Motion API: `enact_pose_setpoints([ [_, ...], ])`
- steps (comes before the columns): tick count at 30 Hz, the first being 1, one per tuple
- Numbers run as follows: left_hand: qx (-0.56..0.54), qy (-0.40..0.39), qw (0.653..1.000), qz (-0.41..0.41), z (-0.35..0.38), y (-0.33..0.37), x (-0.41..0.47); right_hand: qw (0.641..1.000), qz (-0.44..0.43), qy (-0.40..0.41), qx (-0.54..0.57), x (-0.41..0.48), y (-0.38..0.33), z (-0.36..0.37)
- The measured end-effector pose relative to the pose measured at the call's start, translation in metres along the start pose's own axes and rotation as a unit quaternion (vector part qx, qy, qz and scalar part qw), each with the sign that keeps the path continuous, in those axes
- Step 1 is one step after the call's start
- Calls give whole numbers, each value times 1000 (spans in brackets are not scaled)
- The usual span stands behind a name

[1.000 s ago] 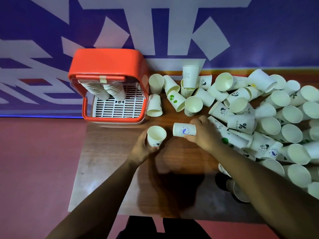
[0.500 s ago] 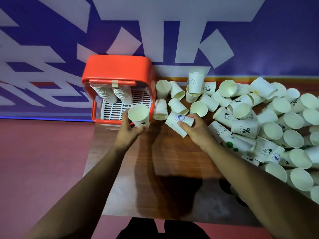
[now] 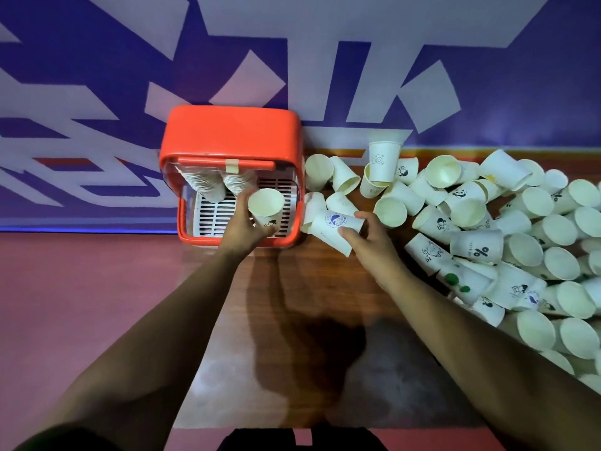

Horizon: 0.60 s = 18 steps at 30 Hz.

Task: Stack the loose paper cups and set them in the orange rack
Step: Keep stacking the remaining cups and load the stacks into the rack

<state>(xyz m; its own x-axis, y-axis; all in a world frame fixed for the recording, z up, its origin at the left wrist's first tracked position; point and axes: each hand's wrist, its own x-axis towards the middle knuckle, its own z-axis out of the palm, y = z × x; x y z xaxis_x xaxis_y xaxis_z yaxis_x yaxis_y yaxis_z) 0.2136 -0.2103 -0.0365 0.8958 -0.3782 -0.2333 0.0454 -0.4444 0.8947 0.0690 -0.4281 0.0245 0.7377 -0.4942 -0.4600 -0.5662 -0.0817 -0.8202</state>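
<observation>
The orange rack (image 3: pixel 231 133) stands at the table's far left, with two stacks of cups (image 3: pixel 217 183) leaning inside over its white grille. My left hand (image 3: pixel 243 227) grips a white paper cup (image 3: pixel 266 207), mouth up, just over the rack's front opening. My right hand (image 3: pixel 367 244) holds a tilted cup with a blue logo (image 3: pixel 335 227) right of the rack, its mouth pointing down to the front. A big heap of loose paper cups (image 3: pixel 487 229) covers the right of the table.
The wooden table (image 3: pixel 292 320) has bare surface in front of the rack between my arms. A purple and white patterned wall (image 3: pixel 325 60) rises behind. Red floor (image 3: pixel 81 288) lies to the left, past the table edge.
My left hand has carried its cup from the table's middle up to the rack's opening. My right hand has lifted the blue-logo cup and moved it left toward the rack.
</observation>
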Motion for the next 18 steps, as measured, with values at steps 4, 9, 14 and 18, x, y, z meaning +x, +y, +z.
enact_pose_setpoints([
  [4, 47, -40, 998, 15, -3, -6, 12, 1000, 22, 19, -6, 2, -2, 10],
  [9, 94, -114, 988, 35, -11, -14, 23, 1000, 21, 22, 3, 4, -4, 23],
  [14, 75, -117, 990, 27, -21, -22, 22, 999, -2, 49, 14, 7, -6, 42],
  [18, 74, -114, 991, 20, -21, -24, 25, 998, -37, 58, -14, 11, -18, 54],
])
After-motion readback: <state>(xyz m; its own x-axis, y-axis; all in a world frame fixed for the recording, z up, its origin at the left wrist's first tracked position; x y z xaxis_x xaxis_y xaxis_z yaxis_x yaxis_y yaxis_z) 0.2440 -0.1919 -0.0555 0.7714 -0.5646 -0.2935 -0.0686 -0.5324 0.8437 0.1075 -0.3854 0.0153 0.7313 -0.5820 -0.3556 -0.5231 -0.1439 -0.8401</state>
